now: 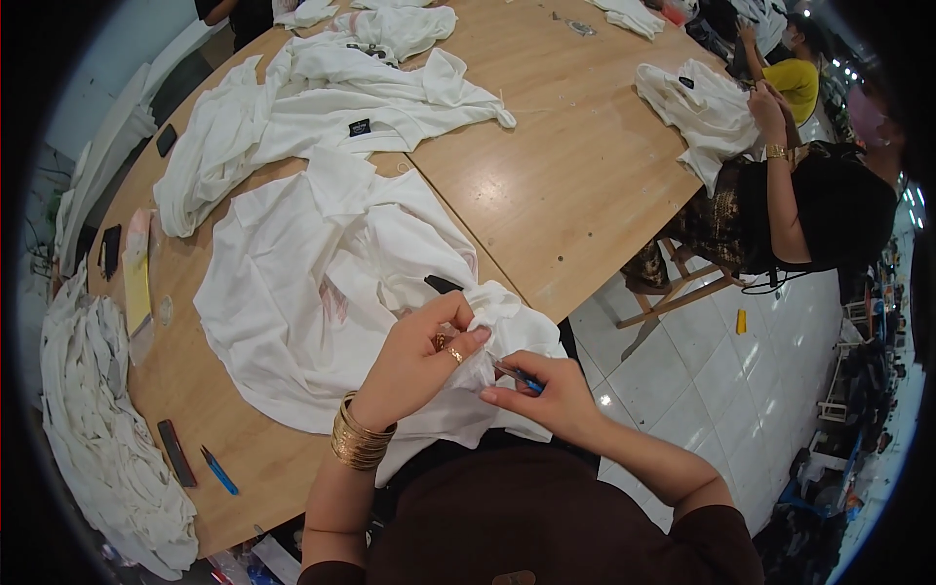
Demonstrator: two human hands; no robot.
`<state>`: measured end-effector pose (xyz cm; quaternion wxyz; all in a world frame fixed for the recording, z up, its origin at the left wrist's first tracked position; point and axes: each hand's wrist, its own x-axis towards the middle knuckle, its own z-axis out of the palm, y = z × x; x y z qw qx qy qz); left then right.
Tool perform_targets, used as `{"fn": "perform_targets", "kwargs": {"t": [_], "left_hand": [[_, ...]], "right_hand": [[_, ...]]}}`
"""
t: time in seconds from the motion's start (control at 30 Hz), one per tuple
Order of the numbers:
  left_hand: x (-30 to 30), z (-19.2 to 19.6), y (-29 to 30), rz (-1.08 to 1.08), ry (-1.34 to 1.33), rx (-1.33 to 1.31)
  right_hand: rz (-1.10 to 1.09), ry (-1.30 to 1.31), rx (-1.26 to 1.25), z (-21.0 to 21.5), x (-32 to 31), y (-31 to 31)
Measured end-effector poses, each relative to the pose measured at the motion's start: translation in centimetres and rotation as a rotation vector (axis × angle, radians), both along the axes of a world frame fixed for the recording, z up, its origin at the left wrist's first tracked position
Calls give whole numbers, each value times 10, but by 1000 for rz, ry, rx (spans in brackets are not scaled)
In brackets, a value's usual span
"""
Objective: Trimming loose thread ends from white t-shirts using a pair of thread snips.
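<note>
A white T-shirt (292, 263) with a dark neck label lies spread and bunched over the table edge in front of me. My left hand (419, 346), wearing rings and a gold cuff, pinches a gathered fold of it. Close by on the right, my right hand (546, 395) grips small blue-handled thread snips (529, 381). Their metal tip points left into the bunched cloth beside my left fingers. Cloth and fingers hide the exact spot where the tip meets the fabric.
Further white shirts (322, 93) are heaped at the far left, and a long white pile (107, 429) lines the near left. A second blue tool (219, 470), a dark comb-like bar (177, 452) and a phone (167, 140) lie on the wooden table (507, 166). A co-worker (819, 205) sits at right.
</note>
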<state>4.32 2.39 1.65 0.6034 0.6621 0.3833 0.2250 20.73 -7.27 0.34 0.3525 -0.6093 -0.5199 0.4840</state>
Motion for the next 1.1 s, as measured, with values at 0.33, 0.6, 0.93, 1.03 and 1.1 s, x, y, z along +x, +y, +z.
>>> {"fn": "perform_targets", "kwargs": {"t": [0.33, 0.6, 0.93, 1.03, 1.1], "left_hand": [[-1, -19, -7, 104, -29, -76], [2, -9, 3, 81, 24, 182], [1, -5, -6, 7, -51, 28], [0, -3, -9, 14, -57, 86], [-1, -1, -9, -6, -40, 83]], "right_hand": [[-74, -127, 274, -11, -6, -7], [306, -146, 402, -25, 12, -5], [397, -378, 300, 3, 33, 2], [316, -342, 145, 19, 38, 8], [343, -412, 183, 24, 41, 8]]}}
